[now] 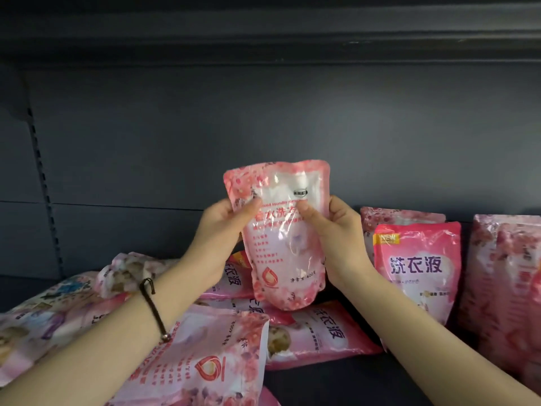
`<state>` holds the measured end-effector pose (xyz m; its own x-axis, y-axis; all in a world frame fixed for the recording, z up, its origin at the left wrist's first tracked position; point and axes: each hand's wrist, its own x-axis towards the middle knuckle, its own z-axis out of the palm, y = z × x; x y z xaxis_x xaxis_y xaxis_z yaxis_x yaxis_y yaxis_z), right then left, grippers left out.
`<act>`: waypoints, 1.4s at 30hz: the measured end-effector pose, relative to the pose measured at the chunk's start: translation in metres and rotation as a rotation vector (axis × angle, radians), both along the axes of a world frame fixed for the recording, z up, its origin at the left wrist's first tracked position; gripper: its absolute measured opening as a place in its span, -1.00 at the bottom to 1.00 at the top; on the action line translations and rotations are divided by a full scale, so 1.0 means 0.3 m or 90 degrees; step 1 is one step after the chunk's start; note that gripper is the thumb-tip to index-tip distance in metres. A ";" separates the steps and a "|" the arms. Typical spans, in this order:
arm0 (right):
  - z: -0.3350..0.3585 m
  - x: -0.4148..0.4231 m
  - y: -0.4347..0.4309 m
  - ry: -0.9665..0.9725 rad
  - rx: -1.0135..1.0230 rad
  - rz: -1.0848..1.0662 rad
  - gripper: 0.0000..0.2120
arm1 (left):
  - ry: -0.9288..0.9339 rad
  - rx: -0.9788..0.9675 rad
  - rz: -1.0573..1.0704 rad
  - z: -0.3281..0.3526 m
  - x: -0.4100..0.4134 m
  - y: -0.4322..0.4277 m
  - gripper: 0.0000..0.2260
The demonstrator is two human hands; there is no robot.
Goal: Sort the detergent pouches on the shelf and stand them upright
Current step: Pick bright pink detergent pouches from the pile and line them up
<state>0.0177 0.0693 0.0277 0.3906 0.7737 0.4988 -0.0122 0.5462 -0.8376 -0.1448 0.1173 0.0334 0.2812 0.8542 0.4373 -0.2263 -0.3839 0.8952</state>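
A pale pink floral detergent pouch [285,247] is held upright in the air above the shelf, front face toward me. My left hand [225,227] grips its left edge with the thumb across the front. My right hand [336,230] grips its right edge, thumb on the front too. Below and to the left, several pink pouches lie flat in a loose pile [205,356]. On the right, a bright pink pouch [418,271] stands upright, with a floral pouch [392,218] upright behind it and other floral pouches [509,276] standing at the far right.
The dark shelf board [336,385] shows in front of the standing pouches. A dark back panel [263,127] rises behind everything, with a slotted upright [44,186] at the left and the shelf above [263,33] overhead.
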 end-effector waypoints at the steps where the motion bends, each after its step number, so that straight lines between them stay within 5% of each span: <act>1: 0.008 -0.005 -0.024 0.020 0.007 -0.001 -0.77 | -0.031 0.002 0.008 0.013 0.014 -0.021 -0.69; 20: -0.139 0.280 -0.413 0.168 -0.098 -0.206 -0.87 | 0.106 -0.129 -0.259 -0.097 0.383 -0.233 -0.73; 28: -0.184 0.362 -0.457 0.142 -0.102 -0.267 -0.94 | 0.212 -0.066 -0.319 -0.128 0.450 -0.251 -0.69; 35: -0.041 0.359 -0.493 -0.329 0.084 -0.416 -0.71 | 0.501 0.270 -0.155 -0.018 0.286 -0.199 -0.80; 42: 0.039 0.226 -0.470 -0.803 0.082 -0.428 -0.81 | 0.823 0.491 -0.013 -0.030 0.063 -0.124 -0.68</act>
